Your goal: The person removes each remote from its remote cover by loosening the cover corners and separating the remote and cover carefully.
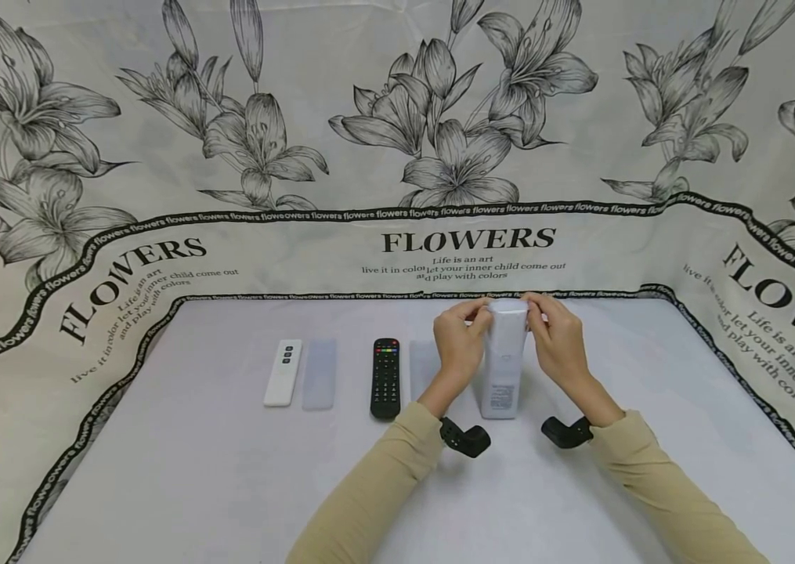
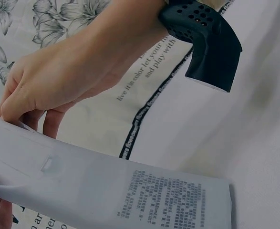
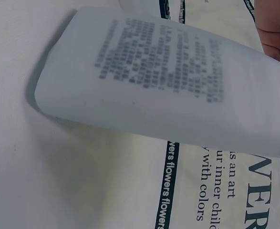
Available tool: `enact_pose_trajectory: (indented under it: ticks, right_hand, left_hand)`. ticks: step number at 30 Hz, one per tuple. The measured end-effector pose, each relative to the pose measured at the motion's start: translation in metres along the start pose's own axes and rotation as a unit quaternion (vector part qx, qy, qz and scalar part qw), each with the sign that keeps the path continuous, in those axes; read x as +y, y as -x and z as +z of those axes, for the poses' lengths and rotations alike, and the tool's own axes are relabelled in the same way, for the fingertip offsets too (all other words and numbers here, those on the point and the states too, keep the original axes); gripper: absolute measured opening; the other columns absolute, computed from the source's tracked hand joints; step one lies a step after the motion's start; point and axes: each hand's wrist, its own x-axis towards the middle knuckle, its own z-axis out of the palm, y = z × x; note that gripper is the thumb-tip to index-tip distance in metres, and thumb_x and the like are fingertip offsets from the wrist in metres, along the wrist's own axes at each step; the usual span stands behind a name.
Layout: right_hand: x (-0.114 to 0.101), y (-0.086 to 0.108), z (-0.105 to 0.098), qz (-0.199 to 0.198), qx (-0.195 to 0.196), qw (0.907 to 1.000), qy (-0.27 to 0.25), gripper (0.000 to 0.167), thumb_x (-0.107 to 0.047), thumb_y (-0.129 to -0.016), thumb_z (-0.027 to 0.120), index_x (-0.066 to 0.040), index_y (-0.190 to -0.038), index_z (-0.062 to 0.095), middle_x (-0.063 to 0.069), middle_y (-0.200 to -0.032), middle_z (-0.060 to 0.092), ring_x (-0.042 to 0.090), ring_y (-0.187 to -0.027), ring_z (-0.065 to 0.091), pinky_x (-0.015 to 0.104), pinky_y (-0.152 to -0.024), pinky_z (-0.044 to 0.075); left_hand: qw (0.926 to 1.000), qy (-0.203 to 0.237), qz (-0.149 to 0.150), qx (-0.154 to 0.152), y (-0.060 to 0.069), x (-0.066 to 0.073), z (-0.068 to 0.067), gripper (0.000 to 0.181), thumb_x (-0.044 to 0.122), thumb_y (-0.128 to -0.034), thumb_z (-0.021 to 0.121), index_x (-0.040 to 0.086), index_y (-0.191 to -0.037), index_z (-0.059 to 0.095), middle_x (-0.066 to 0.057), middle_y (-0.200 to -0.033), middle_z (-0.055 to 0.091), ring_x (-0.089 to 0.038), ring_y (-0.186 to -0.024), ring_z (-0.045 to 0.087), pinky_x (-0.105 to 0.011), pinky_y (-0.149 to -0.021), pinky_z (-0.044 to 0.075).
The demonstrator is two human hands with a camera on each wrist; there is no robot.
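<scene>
A white remote in a translucent sleeve [image 1: 504,360] stands tilted, its printed lower end toward the person. At its far end the left hand [image 1: 460,341] pinches the left edge and the right hand [image 1: 558,341] pinches the right edge. The left wrist view shows the left hand [image 2: 68,71] with bent fingers on the sleeve's edge [image 2: 97,176]. In the right wrist view the sleeved remote [image 3: 154,81] fills the upper part, with small print showing through; only bits of fingers appear at the right border.
On the white table [image 1: 228,486], left of the hands, lie a white remote [image 1: 283,373], a translucent sleeve [image 1: 319,374], a black remote [image 1: 386,378] and another translucent sleeve [image 1: 424,364], partly behind the left hand. A flower-printed cloth [image 1: 298,251] stands behind.
</scene>
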Motion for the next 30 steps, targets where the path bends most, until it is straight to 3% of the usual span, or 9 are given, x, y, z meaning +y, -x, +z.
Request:
enact_pose_trajectory:
  ticks: [8, 19, 30]
  right_hand:
    - [0.0004, 0.0006, -0.0001, 0.010, -0.014, 0.9998, -0.010, 0.021, -0.005, -0.100, 0.045, 0.006, -0.103, 0.063, 0.018, -0.087, 0.063, -0.008, -0.075, 0.047, 0.001, -0.063, 0.039]
    - [-0.0045, -0.0019, -0.0043, 0.028, -0.040, 0.9986, -0.021, 0.025, -0.009, -0.102, 0.041, 0.007, -0.105, 0.060, 0.020, -0.089, 0.063, -0.012, -0.072, 0.047, 0.002, -0.062, 0.041]
    - [-0.0052, -0.0024, -0.0090, 0.048, -0.078, 0.9950, -0.040, 0.026, -0.010, -0.103, 0.039, 0.007, -0.108, 0.058, 0.019, -0.089, 0.062, -0.011, -0.074, 0.049, 0.007, -0.063, 0.046]
  left_hand:
    - [0.9997, 0.013, -0.018, -0.008, -0.0003, 0.0028, -0.0007, 0.021, 0.004, -0.0805, 0.063, 0.008, -0.095, 0.078, -0.006, -0.083, 0.076, -0.010, -0.068, 0.065, -0.011, -0.053, 0.043]
    - [0.9988, 0.035, -0.020, -0.027, -0.0018, 0.0060, -0.0031, 0.022, 0.001, -0.0817, 0.061, 0.003, -0.098, 0.076, -0.010, -0.083, 0.075, -0.013, -0.070, 0.066, -0.011, -0.054, 0.045]
    - [0.9980, 0.032, -0.015, -0.052, -0.0035, 0.0042, -0.0059, 0.022, 0.003, -0.0812, 0.061, 0.005, -0.097, 0.076, -0.010, -0.086, 0.075, -0.013, -0.070, 0.067, -0.010, -0.057, 0.046]
